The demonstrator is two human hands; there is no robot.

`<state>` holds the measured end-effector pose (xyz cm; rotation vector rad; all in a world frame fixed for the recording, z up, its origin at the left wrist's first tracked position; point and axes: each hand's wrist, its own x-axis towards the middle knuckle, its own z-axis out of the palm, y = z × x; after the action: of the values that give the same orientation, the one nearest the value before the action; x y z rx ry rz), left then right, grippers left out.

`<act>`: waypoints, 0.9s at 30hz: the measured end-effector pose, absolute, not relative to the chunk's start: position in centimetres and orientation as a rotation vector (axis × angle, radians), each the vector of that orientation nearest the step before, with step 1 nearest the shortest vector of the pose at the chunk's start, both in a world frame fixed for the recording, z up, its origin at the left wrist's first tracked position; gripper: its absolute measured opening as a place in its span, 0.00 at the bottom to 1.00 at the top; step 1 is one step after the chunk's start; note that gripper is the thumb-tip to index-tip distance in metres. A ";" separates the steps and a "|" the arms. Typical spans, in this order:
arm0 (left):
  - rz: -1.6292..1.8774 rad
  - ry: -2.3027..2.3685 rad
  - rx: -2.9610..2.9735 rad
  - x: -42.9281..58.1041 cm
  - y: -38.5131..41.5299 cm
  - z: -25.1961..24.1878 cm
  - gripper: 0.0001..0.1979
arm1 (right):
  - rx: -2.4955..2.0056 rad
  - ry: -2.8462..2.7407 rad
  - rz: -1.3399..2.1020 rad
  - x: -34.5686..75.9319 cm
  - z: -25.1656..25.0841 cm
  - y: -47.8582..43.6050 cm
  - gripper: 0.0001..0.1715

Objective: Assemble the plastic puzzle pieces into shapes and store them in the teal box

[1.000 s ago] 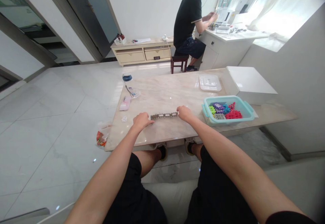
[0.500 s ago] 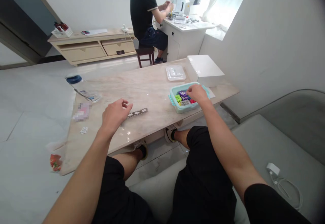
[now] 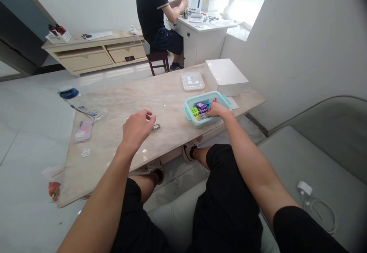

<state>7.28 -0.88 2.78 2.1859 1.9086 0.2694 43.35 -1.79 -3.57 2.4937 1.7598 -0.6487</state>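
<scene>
A light teal tub [image 3: 204,123] on the marble-topped table holds small green, purple, blue, pink, yellow and grey pieces [image 3: 202,107]. My right hand [image 3: 218,110] reaches into it from the right, fingertips bent down at the grey pieces; whether they pinch one is hidden. Over the middle of the table hovers my left hand [image 3: 139,125], its fingers curved and apart with nothing visible between them. It covers most of a grey strip of joined pieces [image 3: 156,126], whose right end shows beside the fingers.
A clear lid [image 3: 192,81] and a white box [image 3: 226,76] are behind the tub. Plastic packets [image 3: 84,130] and a small white piece [image 3: 85,153] lie at the table's left. Beyond, a person [image 3: 151,12] sits at a white desk [image 3: 206,29].
The view has shifted slightly. My right hand has moved down and left within the tub, onto the grey pieces. My left hand has moved right, covering more of the strip.
</scene>
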 end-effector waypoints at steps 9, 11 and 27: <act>0.603 1.738 2.097 4.7 0.5 1.2 0.15 | 3.171 1.951 -0.467 42.0 -0.9 -3.2 0.16; 0.746 1.535 1.988 4.2 1.2 0.5 0.17 | 3.064 2.292 -0.966 39.4 -1.1 -2.8 0.16; 0.737 1.143 1.686 0.6 2.1 -4.9 0.12 | 2.308 2.671 -1.508 22.6 -3.0 -1.8 0.07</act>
<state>0.62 2.06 -4.91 1.6859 1.1431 0.7370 22.58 -1.75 -3.01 2.3075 2.6710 -1.5083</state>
